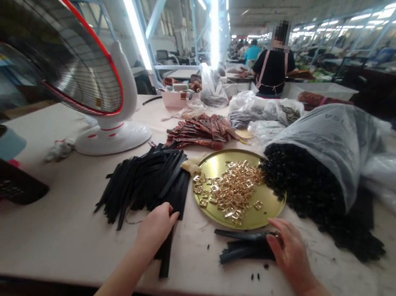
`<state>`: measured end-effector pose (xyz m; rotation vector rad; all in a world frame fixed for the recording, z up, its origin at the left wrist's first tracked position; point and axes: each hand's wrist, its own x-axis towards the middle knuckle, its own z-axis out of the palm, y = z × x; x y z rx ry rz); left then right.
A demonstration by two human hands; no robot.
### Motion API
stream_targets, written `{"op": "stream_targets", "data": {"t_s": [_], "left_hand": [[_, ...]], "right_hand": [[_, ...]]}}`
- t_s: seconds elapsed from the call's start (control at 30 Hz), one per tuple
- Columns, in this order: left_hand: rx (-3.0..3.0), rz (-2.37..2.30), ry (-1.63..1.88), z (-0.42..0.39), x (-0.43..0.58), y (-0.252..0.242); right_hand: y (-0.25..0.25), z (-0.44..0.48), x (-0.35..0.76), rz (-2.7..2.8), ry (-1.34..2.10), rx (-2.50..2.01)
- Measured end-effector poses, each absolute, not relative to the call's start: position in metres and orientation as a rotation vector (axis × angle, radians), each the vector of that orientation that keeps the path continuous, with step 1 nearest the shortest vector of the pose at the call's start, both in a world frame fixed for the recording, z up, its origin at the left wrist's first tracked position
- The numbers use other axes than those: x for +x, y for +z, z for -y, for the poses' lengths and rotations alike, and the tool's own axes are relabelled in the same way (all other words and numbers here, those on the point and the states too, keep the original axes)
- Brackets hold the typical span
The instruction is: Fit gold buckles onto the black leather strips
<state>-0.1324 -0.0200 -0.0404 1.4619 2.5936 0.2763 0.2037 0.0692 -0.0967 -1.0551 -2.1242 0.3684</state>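
Across the pale worktable [65, 226], the left hand [155, 227] is closing its fingers around a strap from the black strap pile [146, 182], while the right hand [288, 253] is resting half-curled on finished straps [241, 247] beside the gold tray [267, 211] of buckles [232, 190]; pulling one strap free probably needs a clean pinch.

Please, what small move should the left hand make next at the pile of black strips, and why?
Probably it should lift one strip clear. The left hand rests closed on the near end of the black strips, one strip lying under it toward the table edge, while the right hand presses a small bundle beside the gold tray.
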Motion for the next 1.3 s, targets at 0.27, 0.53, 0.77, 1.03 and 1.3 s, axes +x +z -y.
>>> {"op": "stream_targets", "data": {"t_s": [0.27,0.53,0.77,1.03,1.3], "left_hand": [[0.948,-1.739,1.13,0.013,-0.083,-0.018],[0.352,-1.019,1.07,0.022,0.029,-0.015],[0.264,-0.955,1.028,0.038,0.053,-0.007],[0.299,-0.931,0.963,0.021,0.064,-0.014],[0.285,-0.944,0.889,0.008,0.066,-0.022]], "right_hand": [[-0.065,-0.121,0.283,2.011,0.179,-1.488],[-0.065,-0.13,0.256,2.208,0.279,-1.482],[-0.06,-0.121,0.26,2.214,0.472,-1.501],[-0.043,-0.065,0.254,1.349,1.559,-1.281],[-0.046,-0.058,0.231,1.12,1.648,-1.218]]}}
